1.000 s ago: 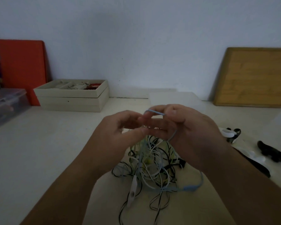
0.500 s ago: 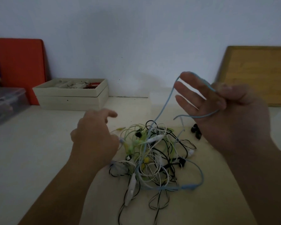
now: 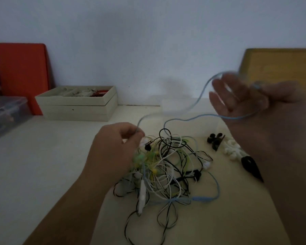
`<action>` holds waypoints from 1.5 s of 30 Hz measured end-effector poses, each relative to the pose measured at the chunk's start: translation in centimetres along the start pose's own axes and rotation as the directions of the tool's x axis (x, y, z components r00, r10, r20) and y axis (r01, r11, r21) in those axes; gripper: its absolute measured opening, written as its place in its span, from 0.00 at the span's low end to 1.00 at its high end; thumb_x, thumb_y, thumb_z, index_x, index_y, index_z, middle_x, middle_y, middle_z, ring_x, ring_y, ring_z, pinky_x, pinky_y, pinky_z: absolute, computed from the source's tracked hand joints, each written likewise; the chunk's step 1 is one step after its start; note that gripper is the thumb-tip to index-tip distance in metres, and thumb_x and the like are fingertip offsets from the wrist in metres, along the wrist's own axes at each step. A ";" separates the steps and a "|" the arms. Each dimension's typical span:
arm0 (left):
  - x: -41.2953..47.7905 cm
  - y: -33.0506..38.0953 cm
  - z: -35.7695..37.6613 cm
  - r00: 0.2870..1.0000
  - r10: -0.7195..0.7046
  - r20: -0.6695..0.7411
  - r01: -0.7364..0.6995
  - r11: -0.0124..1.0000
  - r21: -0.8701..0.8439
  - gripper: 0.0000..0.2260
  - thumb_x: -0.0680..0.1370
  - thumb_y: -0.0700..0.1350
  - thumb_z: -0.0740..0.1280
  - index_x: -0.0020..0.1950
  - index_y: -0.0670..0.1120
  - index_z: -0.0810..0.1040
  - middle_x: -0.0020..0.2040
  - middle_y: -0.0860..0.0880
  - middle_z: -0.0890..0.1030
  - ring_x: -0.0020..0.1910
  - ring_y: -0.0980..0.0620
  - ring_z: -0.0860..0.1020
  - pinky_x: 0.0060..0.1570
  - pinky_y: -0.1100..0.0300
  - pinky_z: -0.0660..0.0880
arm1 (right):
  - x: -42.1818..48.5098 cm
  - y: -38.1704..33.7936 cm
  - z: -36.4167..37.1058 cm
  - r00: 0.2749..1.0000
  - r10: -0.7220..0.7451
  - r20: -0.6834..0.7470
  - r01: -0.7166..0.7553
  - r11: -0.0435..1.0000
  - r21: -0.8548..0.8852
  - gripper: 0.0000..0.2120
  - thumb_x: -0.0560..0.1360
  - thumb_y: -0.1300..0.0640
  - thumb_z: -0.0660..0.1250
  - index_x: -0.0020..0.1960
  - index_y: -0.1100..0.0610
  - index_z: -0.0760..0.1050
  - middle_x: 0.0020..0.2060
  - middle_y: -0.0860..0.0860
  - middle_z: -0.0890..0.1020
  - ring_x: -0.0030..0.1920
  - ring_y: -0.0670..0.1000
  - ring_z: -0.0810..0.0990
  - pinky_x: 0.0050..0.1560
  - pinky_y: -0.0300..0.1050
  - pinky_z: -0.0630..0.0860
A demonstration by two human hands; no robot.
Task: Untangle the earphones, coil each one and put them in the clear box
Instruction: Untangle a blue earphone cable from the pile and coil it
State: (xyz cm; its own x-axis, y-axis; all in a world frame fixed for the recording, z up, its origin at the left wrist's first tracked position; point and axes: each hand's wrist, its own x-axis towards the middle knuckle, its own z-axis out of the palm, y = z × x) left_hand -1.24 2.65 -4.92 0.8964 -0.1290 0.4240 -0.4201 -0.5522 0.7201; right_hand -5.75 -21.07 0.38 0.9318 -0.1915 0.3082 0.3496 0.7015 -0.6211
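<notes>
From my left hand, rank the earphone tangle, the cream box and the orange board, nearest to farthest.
1. Earphone tangle, right beside the left hand.
2. Cream box, behind it to the left.
3. Orange board, far left, against the wall.

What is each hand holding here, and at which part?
Both hold the blue earphone cable. The left hand pinches a stretch just above the tangle; the right hand, blurred, has a loop of it wound over its fingers, thumb seemingly pinning it.

L hand (image 3: pixel 113 149) pinches blue cord (image 3: pixel 184 120) over tangle (image 3: pixel 166 170); R hand (image 3: pixel 254 110) holds it looped.
</notes>
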 end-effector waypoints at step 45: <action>-0.2 0.2 -0.8 0.958 0.100 0.267 -0.102 0.995 -0.007 0.17 0.66 0.66 0.69 0.46 0.56 0.82 0.33 0.56 0.80 0.30 0.58 0.78 0.34 0.59 0.77 | -0.6 3.5 1.1 0.966 -0.070 -0.249 0.034 0.989 -0.147 0.16 0.83 0.58 0.57 0.37 0.59 0.71 0.43 0.56 0.86 0.46 0.53 0.86 0.43 0.42 0.81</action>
State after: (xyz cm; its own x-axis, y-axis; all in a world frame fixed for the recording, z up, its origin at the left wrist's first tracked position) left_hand -1.64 3.19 -4.40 0.8547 -0.3990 0.3322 -0.5106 -0.5302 0.6769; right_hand -5.14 -17.73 -1.16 0.8997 -0.4053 0.1621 0.3919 0.5862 -0.7091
